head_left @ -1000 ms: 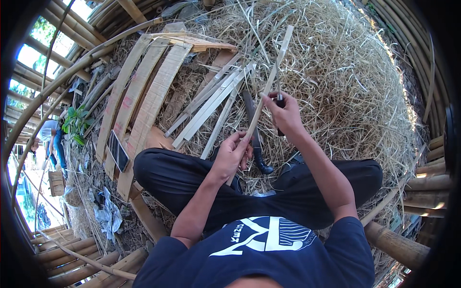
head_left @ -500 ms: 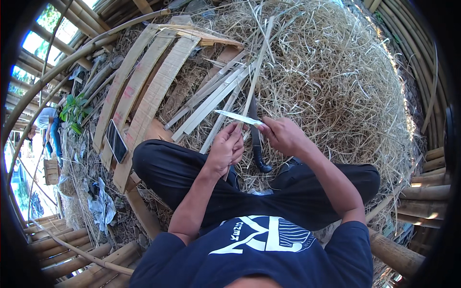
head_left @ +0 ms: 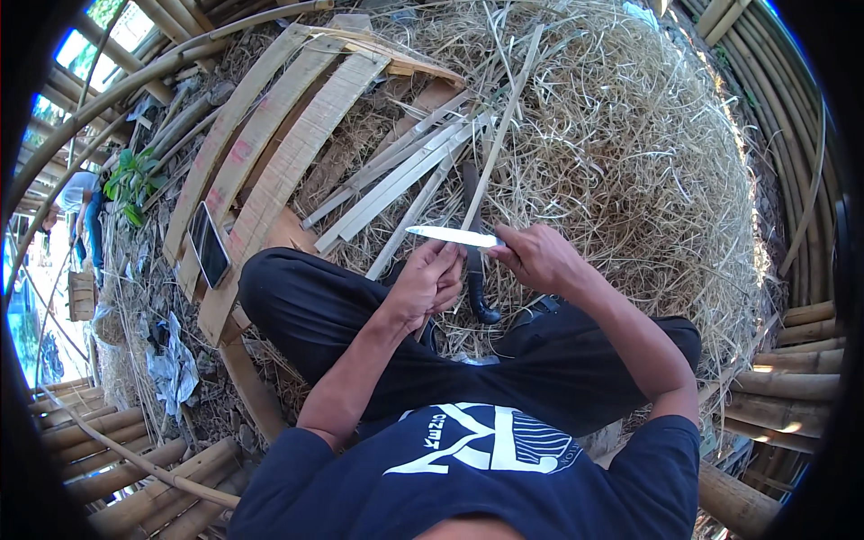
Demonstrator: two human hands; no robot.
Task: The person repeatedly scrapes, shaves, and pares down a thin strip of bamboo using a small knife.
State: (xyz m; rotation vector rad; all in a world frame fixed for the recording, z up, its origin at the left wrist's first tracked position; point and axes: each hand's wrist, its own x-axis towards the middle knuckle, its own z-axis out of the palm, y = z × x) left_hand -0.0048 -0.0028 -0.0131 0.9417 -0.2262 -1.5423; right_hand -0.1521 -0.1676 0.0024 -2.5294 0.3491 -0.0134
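Observation:
My left hand (head_left: 423,283) is closed around the lower part of a long, thin bamboo strip (head_left: 507,117), which slants up and away to the right. My right hand (head_left: 544,261) grips a knife (head_left: 454,237) whose bright blade points left. The blade crosses the strip just above my left fingertips; whether it cuts into it cannot be made out. Beyond my hands lies a large blade with a black curved handle (head_left: 481,304), partly hidden by the knife and strip.
Pale split strips (head_left: 400,184) lie in a pile ahead. To the left, a phone (head_left: 209,247) rests on a slatted wooden pallet (head_left: 301,153). Dry straw shavings (head_left: 630,171) cover the ground on the right. Bamboo poles (head_left: 792,378) border the area. Another person (head_left: 85,211) stands far left.
The knife has tilted flatter and come down closer to my left fingers on the strip. Both hands keep their holds, and the whole view has shifted slightly.

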